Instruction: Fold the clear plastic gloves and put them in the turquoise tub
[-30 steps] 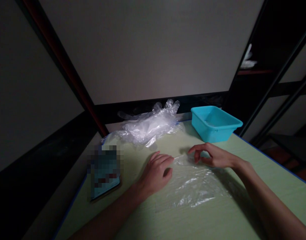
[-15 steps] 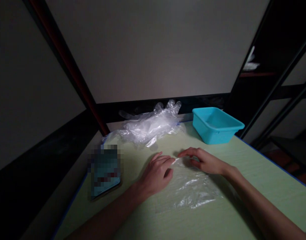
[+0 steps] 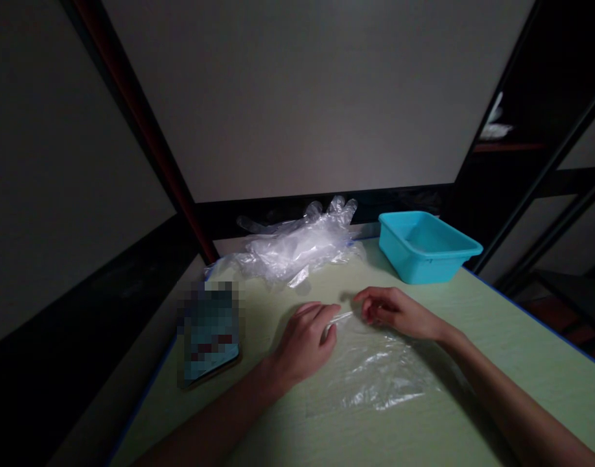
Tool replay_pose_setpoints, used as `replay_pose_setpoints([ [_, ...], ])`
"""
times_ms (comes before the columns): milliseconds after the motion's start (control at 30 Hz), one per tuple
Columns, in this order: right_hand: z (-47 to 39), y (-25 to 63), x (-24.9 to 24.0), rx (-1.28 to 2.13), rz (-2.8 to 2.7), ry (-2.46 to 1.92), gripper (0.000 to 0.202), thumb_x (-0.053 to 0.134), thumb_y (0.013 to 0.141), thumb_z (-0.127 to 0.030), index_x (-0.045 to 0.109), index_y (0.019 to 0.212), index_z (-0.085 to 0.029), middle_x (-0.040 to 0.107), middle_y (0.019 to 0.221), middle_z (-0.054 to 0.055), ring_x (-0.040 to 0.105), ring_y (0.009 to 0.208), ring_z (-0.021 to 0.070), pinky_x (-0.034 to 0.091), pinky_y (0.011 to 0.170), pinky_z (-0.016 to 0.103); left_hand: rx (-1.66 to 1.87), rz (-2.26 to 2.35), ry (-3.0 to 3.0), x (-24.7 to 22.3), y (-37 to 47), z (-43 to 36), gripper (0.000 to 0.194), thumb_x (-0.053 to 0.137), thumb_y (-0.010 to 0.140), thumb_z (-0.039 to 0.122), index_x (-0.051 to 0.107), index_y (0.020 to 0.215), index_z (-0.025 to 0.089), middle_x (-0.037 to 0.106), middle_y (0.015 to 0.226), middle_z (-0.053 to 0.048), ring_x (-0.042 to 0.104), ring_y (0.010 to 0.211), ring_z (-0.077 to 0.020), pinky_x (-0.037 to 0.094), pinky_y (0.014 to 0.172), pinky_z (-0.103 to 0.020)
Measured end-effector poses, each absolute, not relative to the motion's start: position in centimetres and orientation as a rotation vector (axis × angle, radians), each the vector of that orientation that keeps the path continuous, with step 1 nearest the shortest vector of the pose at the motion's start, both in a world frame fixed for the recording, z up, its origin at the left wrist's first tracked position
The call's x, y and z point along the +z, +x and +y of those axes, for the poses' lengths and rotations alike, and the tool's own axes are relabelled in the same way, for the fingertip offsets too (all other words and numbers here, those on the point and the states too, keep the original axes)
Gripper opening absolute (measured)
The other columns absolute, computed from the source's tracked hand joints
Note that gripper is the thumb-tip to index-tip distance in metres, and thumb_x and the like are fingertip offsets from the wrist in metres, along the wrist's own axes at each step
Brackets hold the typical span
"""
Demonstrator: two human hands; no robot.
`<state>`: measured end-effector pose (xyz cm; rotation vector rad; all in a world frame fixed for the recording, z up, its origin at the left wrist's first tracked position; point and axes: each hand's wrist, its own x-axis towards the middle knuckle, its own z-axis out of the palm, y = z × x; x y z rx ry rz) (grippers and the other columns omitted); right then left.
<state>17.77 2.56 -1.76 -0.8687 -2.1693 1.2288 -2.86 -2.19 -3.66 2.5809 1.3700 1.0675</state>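
Observation:
A thin, clear plastic glove point(image 3: 375, 373) lies spread and wrinkled on the pale green table, its finger shapes hard to make out. At its far edge, a folded strip of the film runs between my two hands. My left hand point(image 3: 307, 340) is curled over the left end of this edge, palm down, with the film by the thumb and forefinger. On the right end, my right hand point(image 3: 392, 312) has its fingers bent in towards the thumb around the film, the forefinger reaching further out. The fingertips' grip is partly hidden.
A crumpled heap of clear plastic gloves point(image 3: 297, 250) lies at the table's back edge. To its right stands a turquoise plastic basin point(image 3: 424, 256). A blurred-out flat object point(image 3: 212, 337) is at the left. Pale panels point(image 3: 317, 97) rise behind the table point(image 3: 278, 434).
My left fingers have drawn in from a more spread pose. The right fingers have curled and shifted slightly right, and the film's edge shows more between the hands. The view has shifted slightly.

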Motion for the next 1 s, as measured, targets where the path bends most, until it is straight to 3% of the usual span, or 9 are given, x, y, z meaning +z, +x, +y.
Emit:
replay_pose_setpoints([
  [133, 2.9, 18.0, -2.3, 1.479, -2.021, -0.896, 0.021, 0.042, 0.075, -0.011, 0.047, 0.095, -0.014, 0.056, 0.068, 0.001, 0.054, 0.057, 0.0104, 0.043, 0.051, 0.022, 1.127, 1.368, 2.537, -3.8, -2.9, -2.4, 0.026, 0.044, 0.072, 0.008, 0.056, 0.093, 0.017, 0.065, 0.082, -0.004, 0.06, 0.073, -0.0164, 0.047, 0.071, -0.028],
  [400, 3.1, 18.1, -2.1, 1.469, -2.021, -0.999, 0.014, 0.044, 0.076, -0.019, 0.048, 0.089, -0.014, 0.056, 0.067, 0.0, 0.054, 0.055, 0.0093, 0.04, 0.047, 0.02, 1.095, 1.476, 2.513, -4.1, -3.0, -2.3, 0.026, 0.045, 0.074, 0.01, 0.056, 0.095, 0.018, 0.065, 0.083, -0.004, 0.061, 0.069, -0.015, 0.047, 0.068, -0.027],
  [667, 3.1, 18.8, -0.9, 0.981, -2.307, -1.018, 0.013, 0.052, 0.071, -0.02, 0.053, 0.083, -0.014, 0.054, 0.07, 0.0, 0.049, 0.059, 0.0107, 0.04, 0.051, 0.022, 1.06, 1.533, 2.489, -4.2, -3.0, -2.0, 0.032, 0.051, 0.069, 0.01, 0.054, 0.1, 0.018, 0.062, 0.095, -0.005, 0.057, 0.087, -0.0193, 0.044, 0.081, -0.032],
  [800, 2.7, 20.0, -0.2, 0.802, -2.531, -0.94, 0.028, 0.062, 0.062, -0.015, 0.055, 0.089, -0.017, 0.054, 0.083, 0.002, 0.049, 0.071, 0.0131, 0.041, 0.06, 0.023, 0.978, 1.504, 2.539, -4.3, -3.0, -1.8, 0.038, 0.057, 0.064, 0.011, 0.053, 0.101, 0.018, 0.059, 0.102, -0.006, 0.055, 0.093, -0.0214, 0.042, 0.085, -0.035],
  [1000, 2.4, 20.6, 0.0, 0.7, -2.663, -1.046, 0.035, 0.059, 0.055, -0.004, 0.055, 0.087, -0.016, 0.052, 0.085, 0.003, 0.049, 0.072, 0.0142, 0.042, 0.062, 0.023, 0.886, 1.54, 2.525, -4.4, -3.1, -1.4, 0.021, 0.053, 0.069, 0.01, 0.057, 0.088, 0.017, 0.06, 0.092, -0.005, 0.054, 0.088, -0.0199, 0.043, 0.081, -0.032],
])
